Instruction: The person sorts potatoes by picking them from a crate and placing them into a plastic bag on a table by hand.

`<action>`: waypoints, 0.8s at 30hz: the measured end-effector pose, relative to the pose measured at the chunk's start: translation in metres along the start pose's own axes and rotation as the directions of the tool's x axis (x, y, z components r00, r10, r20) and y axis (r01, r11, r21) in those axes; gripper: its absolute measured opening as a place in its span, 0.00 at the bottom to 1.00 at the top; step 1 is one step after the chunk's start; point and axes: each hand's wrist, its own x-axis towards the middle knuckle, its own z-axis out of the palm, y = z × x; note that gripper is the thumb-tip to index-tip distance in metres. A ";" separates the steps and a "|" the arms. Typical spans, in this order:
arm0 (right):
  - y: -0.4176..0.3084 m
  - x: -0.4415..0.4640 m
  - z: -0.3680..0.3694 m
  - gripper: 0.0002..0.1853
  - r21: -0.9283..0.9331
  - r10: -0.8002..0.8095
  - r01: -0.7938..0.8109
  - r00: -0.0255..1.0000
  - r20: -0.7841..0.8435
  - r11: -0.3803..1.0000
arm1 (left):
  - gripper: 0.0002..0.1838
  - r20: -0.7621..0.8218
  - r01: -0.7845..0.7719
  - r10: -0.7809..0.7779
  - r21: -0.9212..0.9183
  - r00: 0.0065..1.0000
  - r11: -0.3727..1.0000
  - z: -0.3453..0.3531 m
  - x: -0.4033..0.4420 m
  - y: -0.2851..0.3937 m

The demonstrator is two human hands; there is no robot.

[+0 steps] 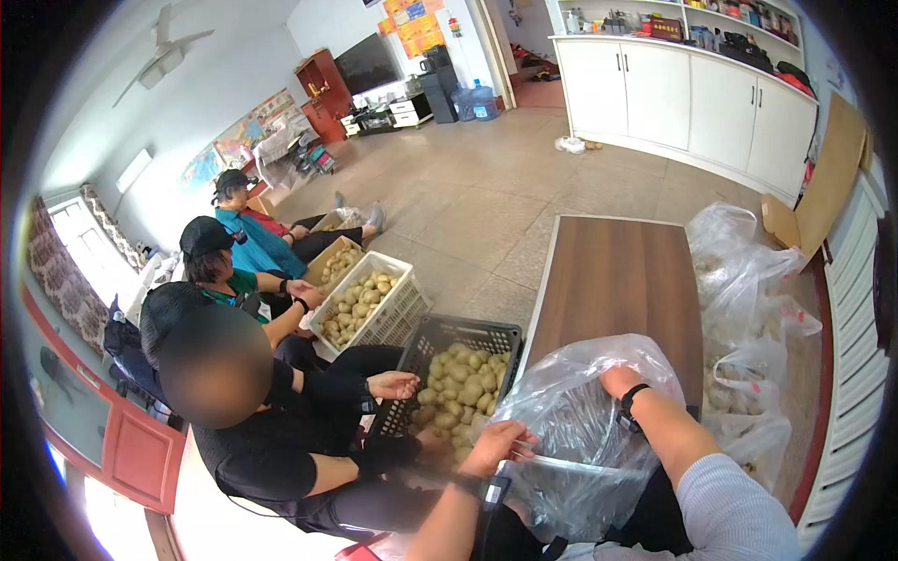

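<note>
A large clear plastic bag point(571, 402) spreads in front of me, its mouth wide and its film crumpled, over what looks like a container with a pale front edge. My left hand point(502, 447) pinches the bag's near-left rim, fingers closed on the film. At the far right side of the bag, my right hand point(619, 381) is curled against the film, with its fingertips partly hidden. Just left of the bag stands a black plastic crate point(514, 338) of potatoes point(460, 379), close to my left hand.
A brown wooden table point(617, 280) stands beyond the bag. Filled plastic bags point(744, 280) line the floor at right. Three people sit along the left; the nearest person's hand point(393, 384) hovers over the black crate. A white crate point(398, 304) of potatoes stands behind it.
</note>
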 end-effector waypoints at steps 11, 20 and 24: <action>0.002 0.014 0.004 0.26 -0.008 0.053 -0.052 0.998 0.035 0.999 | 0.16 -0.056 0.005 0.000 0.100 0.998 0.995 -0.013 0.022 -0.019; -0.016 -0.010 0.006 0.26 -0.265 0.039 -0.071 0.991 -0.125 0.962 | 0.17 -0.044 0.004 0.000 0.102 0.999 0.995 -0.016 0.017 -0.014; -0.016 -0.018 0.006 0.24 -0.283 0.011 -0.072 0.978 -0.211 0.956 | 0.17 -0.068 0.027 -0.021 0.092 0.997 0.995 -0.013 0.015 -0.010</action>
